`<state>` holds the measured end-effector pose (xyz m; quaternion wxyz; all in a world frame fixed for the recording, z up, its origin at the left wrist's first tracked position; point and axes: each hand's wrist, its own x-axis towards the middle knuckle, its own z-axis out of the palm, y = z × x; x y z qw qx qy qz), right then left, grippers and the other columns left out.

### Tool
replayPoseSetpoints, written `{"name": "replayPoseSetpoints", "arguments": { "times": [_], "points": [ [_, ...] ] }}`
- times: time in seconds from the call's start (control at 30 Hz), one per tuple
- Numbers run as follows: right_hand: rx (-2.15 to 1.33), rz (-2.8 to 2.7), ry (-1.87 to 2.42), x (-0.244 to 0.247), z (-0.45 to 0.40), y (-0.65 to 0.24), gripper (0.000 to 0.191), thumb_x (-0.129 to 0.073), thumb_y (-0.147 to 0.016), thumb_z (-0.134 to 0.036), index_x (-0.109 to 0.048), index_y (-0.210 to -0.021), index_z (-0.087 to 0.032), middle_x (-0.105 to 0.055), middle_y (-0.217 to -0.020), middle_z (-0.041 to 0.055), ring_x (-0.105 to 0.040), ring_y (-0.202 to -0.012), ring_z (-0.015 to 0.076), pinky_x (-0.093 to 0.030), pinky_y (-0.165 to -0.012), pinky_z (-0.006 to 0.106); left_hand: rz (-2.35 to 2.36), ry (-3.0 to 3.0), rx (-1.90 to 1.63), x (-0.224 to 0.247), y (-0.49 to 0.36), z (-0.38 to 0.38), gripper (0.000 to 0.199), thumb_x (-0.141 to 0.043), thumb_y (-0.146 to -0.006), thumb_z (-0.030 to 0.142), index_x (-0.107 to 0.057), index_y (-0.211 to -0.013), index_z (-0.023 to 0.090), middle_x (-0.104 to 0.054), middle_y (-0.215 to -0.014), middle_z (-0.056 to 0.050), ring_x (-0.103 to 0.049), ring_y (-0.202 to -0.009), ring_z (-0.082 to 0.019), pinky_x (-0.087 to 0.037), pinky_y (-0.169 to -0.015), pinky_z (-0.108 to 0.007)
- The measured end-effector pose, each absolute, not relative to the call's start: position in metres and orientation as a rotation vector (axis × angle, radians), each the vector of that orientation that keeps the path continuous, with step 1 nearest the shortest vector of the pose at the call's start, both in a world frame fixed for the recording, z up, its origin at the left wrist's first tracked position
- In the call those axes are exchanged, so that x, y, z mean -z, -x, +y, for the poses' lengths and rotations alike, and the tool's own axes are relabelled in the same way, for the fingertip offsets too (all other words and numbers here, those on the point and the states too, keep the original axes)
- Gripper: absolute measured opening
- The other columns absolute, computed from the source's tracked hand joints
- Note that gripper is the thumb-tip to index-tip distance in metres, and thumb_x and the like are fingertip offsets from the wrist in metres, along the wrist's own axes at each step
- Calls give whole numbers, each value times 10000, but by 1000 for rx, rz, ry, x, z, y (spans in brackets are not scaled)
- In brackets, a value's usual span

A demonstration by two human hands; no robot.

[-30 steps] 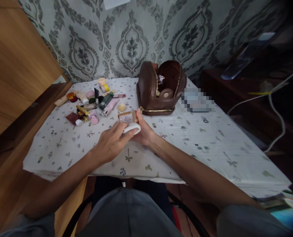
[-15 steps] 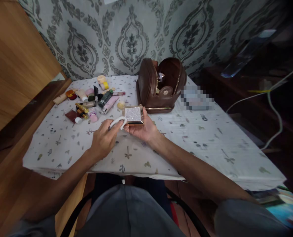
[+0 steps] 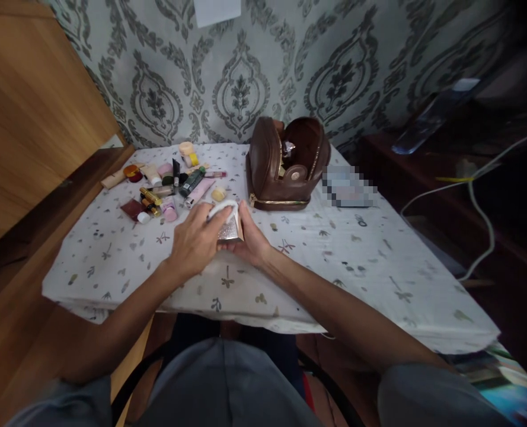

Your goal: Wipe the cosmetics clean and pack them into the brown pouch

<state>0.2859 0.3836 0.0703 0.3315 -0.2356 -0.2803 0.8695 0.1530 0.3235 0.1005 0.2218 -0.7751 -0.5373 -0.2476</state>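
Observation:
A small glittery silver case (image 3: 229, 230) is held over the front part of the table. My right hand (image 3: 251, 238) grips it from the right side. With my left hand (image 3: 196, 238) I press a white cloth or pad (image 3: 223, 206) against the case's upper side; the fingers cover part of both. Just behind them lies a small round yellowish jar (image 3: 219, 194). An unzipped brown bag (image 3: 272, 172) stands behind my right hand, with a few items showing inside.
Several cosmetic tubes, jars and bottles (image 3: 169, 210) lie at the left of the patterned tablecloth (image 3: 356, 284). A blurred flat object (image 3: 350, 187) is right of the bag. A white cable (image 3: 492, 231) and a clear bottle (image 3: 432, 121) are at the right.
My left hand has moved right onto the case with the white cloth or pad. The case is now tilted and more covered by my fingers. The camera view has shifted slightly.

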Motion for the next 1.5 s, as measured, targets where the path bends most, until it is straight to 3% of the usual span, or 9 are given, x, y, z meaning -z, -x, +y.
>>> {"name": "replayPoseSetpoints", "arguments": {
  "times": [0.13, 0.2, 0.4, 0.63, 0.97, 1.13, 1.33, 1.4, 1.5],
  "points": [
    [-2279, -747, 526, -69, 385, -290, 244, -627, -917, -421, -665, -987, -190, -738, -861, 44, -673, -720, 181, -569, -541, 274, -1692, 2083, 860, -106, -136, 334, 343, -444, -978, 235, -652, -1249, 207, -608, -1002, -84, -603, -922, -227, -510, -748, -326],
    [-2279, -669, 544, -68, 387, -291, 213, -669, -897, -382, -657, -994, -193, -740, -866, 43, -680, -739, 182, -592, -564, 282, -1727, 2097, 1024, -103, -130, 337, 335, -454, -983, 259, -655, -1242, 191, -623, -985, -80, -617, -923, -225, -515, -795, -347],
    [-2291, -490, 581, -66, 394, -290, 289, -628, -926, -442, -648, -1017, -169, -741, -819, 38, -684, -648, 157, -601, -520, 269, -1732, 2147, 1503, -85, -135, 328, 322, -477, -991, 301, -638, -1239, 175, -692, -1125, -99, -640, -1062, -229, -507, -935, -376],
    [-2231, -291, 738, -70, 403, -293, 330, -561, -959, -471, -652, -962, -153, -708, -672, 20, -618, -488, 109, -502, -379, 173, -1672, 2209, 1404, -77, -153, 301, 295, -475, -997, 264, -640, -1225, 180, -621, -897, -56, -608, -864, -188, -520, -778, -319],
    [-2319, -618, 650, -64, 389, -283, 311, -588, -957, -429, -665, -876, -139, -693, -636, 6, -587, -429, 92, -453, -361, 160, -1841, 2075, 1838, -81, -145, 321, 346, -539, -950, 381, -683, -1168, 154, -720, -1101, -103, -659, -1038, -240, -518, -942, -386],
    [-2378, -611, 634, -62, 390, -284, 368, -522, -987, -466, -631, -894, -127, -629, -579, -15, -571, -428, 83, -441, -375, 142, -2111, 2228, 2006, -78, -146, 328, 516, -592, -876, 531, -676, -1193, 132, -726, -1181, -105, -644, -1146, -287, -478, -1031, -397],
    [-2722, -698, 489, -64, 401, -295, 618, -269, -983, -667, -549, -827, -139, -575, -567, 13, -418, -345, 59, -216, -254, 116, -2133, 2643, 1877, -85, -126, 349, 607, -746, -742, 516, -665, -1221, 151, -685, -1266, -102, -525, -1316, -316, -370, -1146, -393],
    [-2803, -746, 426, -63, 404, -296, 620, -236, -994, -656, -535, -827, -140, -565, -566, 18, -370, -330, 51, -154, -237, 111, -2145, 2727, 1869, -86, -121, 356, 585, -784, -706, 481, -679, -1188, 166, -712, -1195, -91, -569, -1258, -311, -423, -1102, -379],
    [-2785, -755, 355, -58, 408, -295, 550, -237, -1020, -589, -525, -870, -145, -577, -594, 29, -352, -334, 48, -168, -241, 103, -2242, 2787, 1951, -82, -119, 362, 551, -799, -686, 464, -679, -1133, 166, -745, -930, -52, -693, -916, -249, -563, -849, -324]
  ]
}}
